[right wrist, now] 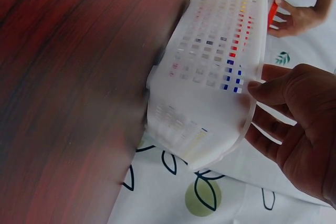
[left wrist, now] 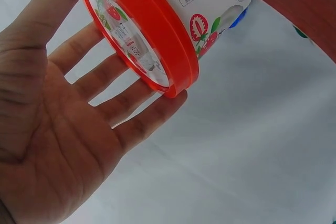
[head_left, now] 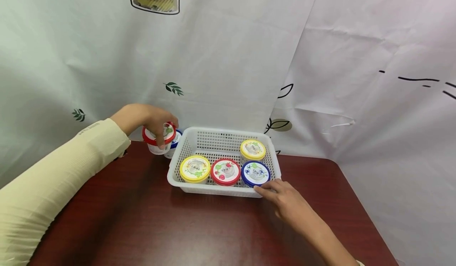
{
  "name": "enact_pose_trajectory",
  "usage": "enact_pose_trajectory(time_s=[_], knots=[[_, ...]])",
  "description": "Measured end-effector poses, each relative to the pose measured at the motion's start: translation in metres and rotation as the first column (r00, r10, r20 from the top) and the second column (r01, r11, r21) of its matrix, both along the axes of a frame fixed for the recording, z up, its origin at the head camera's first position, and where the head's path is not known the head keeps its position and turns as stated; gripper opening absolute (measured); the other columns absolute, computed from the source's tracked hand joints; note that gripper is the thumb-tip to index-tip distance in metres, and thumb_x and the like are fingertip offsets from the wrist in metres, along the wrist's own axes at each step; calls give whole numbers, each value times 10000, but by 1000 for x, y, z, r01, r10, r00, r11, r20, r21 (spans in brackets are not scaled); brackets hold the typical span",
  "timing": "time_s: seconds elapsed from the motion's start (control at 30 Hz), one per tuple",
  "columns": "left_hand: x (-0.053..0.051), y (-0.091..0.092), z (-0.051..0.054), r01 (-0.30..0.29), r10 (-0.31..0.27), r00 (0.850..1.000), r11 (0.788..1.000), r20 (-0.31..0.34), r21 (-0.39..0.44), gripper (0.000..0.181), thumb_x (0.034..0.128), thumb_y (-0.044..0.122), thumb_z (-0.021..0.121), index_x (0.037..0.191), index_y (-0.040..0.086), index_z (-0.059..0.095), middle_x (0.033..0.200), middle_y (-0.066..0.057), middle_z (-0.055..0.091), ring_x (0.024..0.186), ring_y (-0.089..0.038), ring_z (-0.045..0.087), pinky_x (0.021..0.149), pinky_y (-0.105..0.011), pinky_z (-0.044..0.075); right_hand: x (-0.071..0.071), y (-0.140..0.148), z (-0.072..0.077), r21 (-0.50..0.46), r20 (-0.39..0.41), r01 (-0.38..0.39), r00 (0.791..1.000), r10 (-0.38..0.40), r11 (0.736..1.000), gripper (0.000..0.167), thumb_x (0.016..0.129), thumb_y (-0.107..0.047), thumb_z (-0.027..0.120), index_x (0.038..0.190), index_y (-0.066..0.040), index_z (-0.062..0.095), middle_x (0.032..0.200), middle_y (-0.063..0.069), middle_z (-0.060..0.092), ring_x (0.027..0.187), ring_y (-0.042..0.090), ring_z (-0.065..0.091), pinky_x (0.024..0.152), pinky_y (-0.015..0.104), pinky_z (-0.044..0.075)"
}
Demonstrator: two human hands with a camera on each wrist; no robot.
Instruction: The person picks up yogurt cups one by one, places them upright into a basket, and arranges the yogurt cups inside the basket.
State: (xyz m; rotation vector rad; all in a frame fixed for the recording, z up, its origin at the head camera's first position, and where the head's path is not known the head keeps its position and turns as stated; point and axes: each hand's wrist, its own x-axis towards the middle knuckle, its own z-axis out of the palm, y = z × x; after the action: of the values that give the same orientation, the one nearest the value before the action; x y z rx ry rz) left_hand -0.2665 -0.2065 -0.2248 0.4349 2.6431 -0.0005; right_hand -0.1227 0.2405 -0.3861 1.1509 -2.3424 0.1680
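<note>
My left hand grips a round tub with a red lid by its lid, thumb on one side and fingers on the other. The tub is left of a white plastic basket, partly in front of a blue-lidded tub. My right hand holds the basket's rim at its front right corner, thumb outside and fingers over the edge. Inside the basket stand a yellow-lidded tub, a red-lidded tub and a blue-lidded tub in front, with another yellow-lidded tub behind.
The basket stands at the back of a dark red wooden table. A pale cloth with printed leaves hangs right behind the table. Bare tabletop lies in front of the basket and to its right.
</note>
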Motion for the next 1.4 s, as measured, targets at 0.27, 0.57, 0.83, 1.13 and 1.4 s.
enact_pose_trajectory(time_s=[0.27,0.57,0.83,1.13,1.4], knots=[[3,15,4,23,-23,999,1000,-37,-17,928,778,347,1041,1578,129,623,1469,-192,653,1329,-413,603,1003,-545,669,0,0,-1,16,25,19,999,-20,1000,582,817,107,864,1324,-181,851,1163,-5,792,1002,177,717,864,373,617],[3,28,9,31,-33,998,999,-51,-42,946,775,337,1043,1592,132,613,1474,-186,662,1318,-400,618,1012,-547,670,-1,-1,-1,8,0,4,1000,-4,1000,563,821,100,862,1310,-178,857,1148,-2,790,986,178,716,857,368,617],[6,39,14,46,-49,997,998,-66,-35,933,799,336,1034,1606,148,606,1531,-176,640,1331,-383,618,1020,-549,667,-1,-1,0,15,-6,8,1000,-8,1000,587,809,115,859,1316,-182,855,1154,-4,791,993,171,714,859,366,613],[3,53,11,29,-31,997,999,-64,-23,953,790,315,1042,1620,173,595,1556,-180,625,1329,-381,627,978,-522,691,-1,-1,0,12,-1,6,1000,-6,1000,572,817,104,867,1314,-179,856,1156,-2,793,993,172,714,861,366,613],[-2,66,6,45,-45,997,999,-63,1,944,815,314,1034,1635,180,587,1588,-163,613,1346,-360,617,1038,-528,668,1,0,-1,4,-11,0,1000,0,1000,578,805,111,870,1307,-174,859,1145,-3,792,983,173,715,854,365,612]])
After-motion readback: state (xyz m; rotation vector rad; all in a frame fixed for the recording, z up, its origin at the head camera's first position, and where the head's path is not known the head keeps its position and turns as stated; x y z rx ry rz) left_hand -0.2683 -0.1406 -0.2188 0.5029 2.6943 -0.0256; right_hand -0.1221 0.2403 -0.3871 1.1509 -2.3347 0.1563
